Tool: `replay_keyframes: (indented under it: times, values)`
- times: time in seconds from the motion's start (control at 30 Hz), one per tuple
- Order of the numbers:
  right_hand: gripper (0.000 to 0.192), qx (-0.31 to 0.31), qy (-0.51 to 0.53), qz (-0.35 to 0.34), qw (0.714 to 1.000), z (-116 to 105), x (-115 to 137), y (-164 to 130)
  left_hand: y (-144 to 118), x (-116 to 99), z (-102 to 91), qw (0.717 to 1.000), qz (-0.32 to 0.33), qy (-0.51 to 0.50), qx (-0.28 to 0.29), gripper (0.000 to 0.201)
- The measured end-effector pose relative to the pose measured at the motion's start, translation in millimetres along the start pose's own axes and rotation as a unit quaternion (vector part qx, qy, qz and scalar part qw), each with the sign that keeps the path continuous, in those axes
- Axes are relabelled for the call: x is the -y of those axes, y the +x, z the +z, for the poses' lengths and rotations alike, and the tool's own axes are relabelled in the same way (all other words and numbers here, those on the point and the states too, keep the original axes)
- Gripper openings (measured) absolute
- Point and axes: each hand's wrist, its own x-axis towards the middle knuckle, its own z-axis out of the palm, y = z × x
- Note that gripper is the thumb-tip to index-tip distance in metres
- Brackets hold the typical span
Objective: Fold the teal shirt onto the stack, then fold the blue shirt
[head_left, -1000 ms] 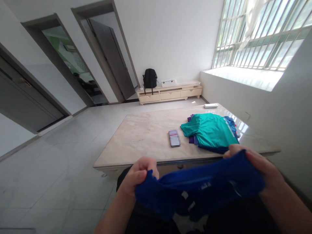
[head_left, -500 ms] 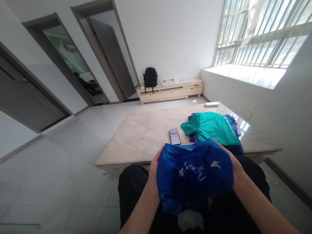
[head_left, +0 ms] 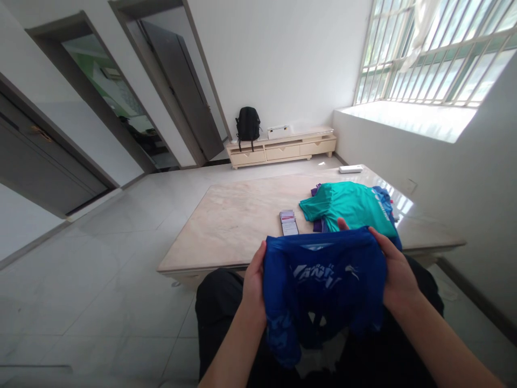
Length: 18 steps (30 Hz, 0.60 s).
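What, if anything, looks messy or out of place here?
Nothing is spilled or damaged. Both hands, left hand and right hand, hold a crumpled blue shirt; on the table, the clothes pile is loosely heaped, not squared.

Blue shirt [head_left: 323, 285], white print; teal shirt [head_left: 351, 205]; beige marbled table [head_left: 238, 221]; black backpack [head_left: 247, 123].

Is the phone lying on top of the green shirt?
No, the phone lies on the bare table, beside the green shirt.
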Motion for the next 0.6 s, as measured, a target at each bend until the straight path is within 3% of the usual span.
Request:
replay_keyframes:
  times: [0.1, 0.17, 0.27, 0.33, 0.4, 0.47, 0.53, 0.6]
  values:
    - [0.01, 0.016, 0.016, -0.029, 0.999, -4.7, 0.6, -3.5, -8.1, -4.1, -0.4, 0.995, 0.091, 0.04, 0.029, 0.018]
    - [0.019, 0.036, 0.018, -0.067, 0.997, -6.3, -2.0, -6.9, -13.4, -6.5, -0.7, 0.985, 0.108, 0.102, 0.09, 0.029]
    - [0.045, 0.13, 0.004, -0.099, 0.987, -2.0, -7.1, -14.6, -18.3, -12.3, 1.5, 0.949, 0.006, 0.211, 0.236, 0.055]
    - [0.055, 0.204, 0.004, -0.082, 0.976, 4.0, -8.9, -20.1, -17.8, -18.2, 3.6, 0.907, -0.072, 0.255, 0.328, 0.058]
    - [0.059, 0.25, 0.0, -0.064, 0.966, 9.8, -9.3, -24.2, -14.3, -23.4, 3.1, 0.871, -0.1, 0.285, 0.386, 0.054]
    - [0.062, 0.242, -0.013, -0.072, 0.968, 13.7, -9.4, -26.4, -9.0, -23.7, -1.3, 0.87, -0.077, 0.297, 0.385, 0.054]
    - [0.061, 0.202, -0.027, -0.101, 0.974, 16.1, -9.8, -26.9, -4.3, -16.8, -7.4, 0.905, -0.023, 0.271, 0.328, 0.064]
    - [0.057, 0.161, -0.04, -0.125, 0.978, 17.8, -10.3, -26.4, -2.1, -4.1, -10.1, 0.949, 0.08, 0.181, 0.244, 0.07]
